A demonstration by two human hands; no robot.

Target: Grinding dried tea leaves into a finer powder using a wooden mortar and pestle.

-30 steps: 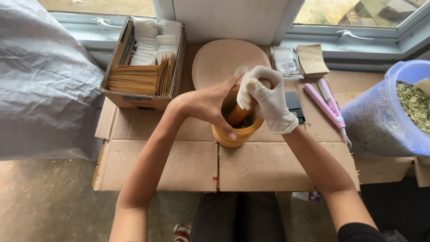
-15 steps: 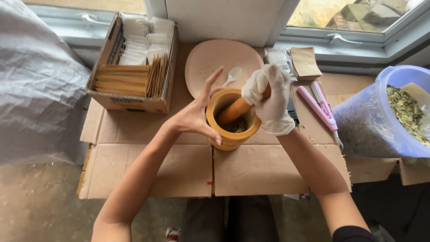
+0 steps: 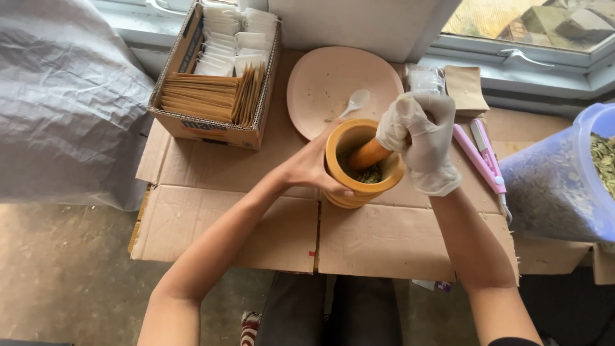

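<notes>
Holding wood mortar (image 3: 362, 168) w/ dried leaves: left hand (image 3: 314, 168) grip wraps it, gloved right hand (image 3: 419, 142) clamps pestle (image 3: 368, 154)

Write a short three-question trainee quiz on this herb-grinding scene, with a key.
1. True or false: the left hand is bare and steadies the round yellow wooden mortar.
2. Which hand grips the wooden pestle? A) left hand B) right hand in a white glove C) neither
3. Fill in: the small white plastic spoon lies on the round pink ____.

Key: 1 true. 2 B. 3 plate. The pestle tip sits among crushed green leaves inside the mortar, which stands on flattened brown cardboard.
</notes>
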